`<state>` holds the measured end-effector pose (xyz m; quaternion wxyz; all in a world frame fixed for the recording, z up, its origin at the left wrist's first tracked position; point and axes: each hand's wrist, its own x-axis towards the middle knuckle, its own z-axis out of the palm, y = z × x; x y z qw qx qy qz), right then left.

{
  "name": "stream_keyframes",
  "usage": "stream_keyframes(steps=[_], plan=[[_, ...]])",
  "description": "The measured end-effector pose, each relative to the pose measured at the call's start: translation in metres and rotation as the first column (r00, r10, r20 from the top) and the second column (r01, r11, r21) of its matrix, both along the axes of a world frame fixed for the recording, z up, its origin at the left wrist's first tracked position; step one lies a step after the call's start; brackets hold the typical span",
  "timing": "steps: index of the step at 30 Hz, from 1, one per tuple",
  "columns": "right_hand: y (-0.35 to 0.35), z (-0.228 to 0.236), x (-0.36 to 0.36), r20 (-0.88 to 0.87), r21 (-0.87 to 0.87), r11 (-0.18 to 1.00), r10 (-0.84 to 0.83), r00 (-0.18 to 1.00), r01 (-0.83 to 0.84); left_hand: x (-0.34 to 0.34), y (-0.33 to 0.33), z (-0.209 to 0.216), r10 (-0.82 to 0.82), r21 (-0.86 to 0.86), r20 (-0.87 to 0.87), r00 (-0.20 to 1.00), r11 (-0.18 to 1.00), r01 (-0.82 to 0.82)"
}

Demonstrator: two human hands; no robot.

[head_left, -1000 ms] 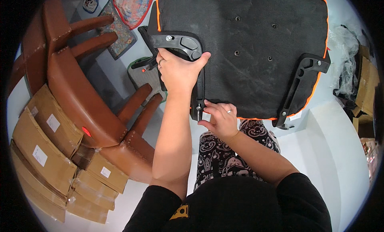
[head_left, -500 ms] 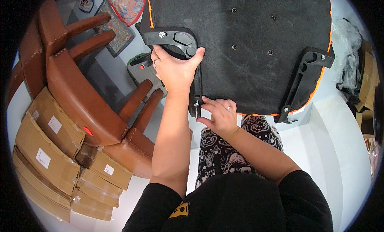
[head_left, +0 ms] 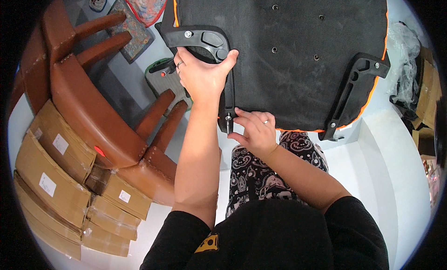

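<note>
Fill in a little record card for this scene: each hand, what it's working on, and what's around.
Left hand: gripping the left black bracket
Right hand: fingers beside that bracket's lower end, thumb at a thin metal piece; firm pinch unclear
Main object: black panel with orange edging
Panel's right side: second black bracket, untouched
Far left: brown furniture, cardboard boxes
Far right: clear plastic wrap

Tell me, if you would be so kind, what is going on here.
A person's left hand grips a curved black bracket along the left side of a black padded panel with orange edging. Their right hand is at a thin metal rod by the bracket's lower end; its exact hold is hard to tell. A second black bracket runs along the panel's right side, with a metal fastener showing at each end.
</note>
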<state>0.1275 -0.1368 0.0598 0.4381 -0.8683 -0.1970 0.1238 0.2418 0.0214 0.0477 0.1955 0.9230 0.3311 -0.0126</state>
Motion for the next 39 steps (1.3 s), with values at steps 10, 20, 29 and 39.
stream_keyframes(steps=[10,20,29,39], plan=[[0.000,0.008,0.013,-0.050,-0.053,0.994,0.096,0.994,-0.098,0.000,0.004,-0.003,-0.003,-0.018,-0.010,1.000,1.000,0.003],[0.020,0.011,0.024,-0.115,-0.132,0.991,0.002,0.993,-0.017,0.001,0.000,0.000,-0.005,-0.014,-0.060,0.998,1.000,0.005],[0.043,0.013,0.027,-0.107,-0.158,0.975,-0.176,0.979,0.158,0.002,-0.005,0.005,0.038,-0.038,-0.177,0.983,0.998,-0.046],[0.050,0.007,0.044,-0.222,-0.094,0.987,-0.151,0.963,0.133,0.007,0.000,0.005,0.010,-0.086,-0.198,0.980,0.996,-0.028]])
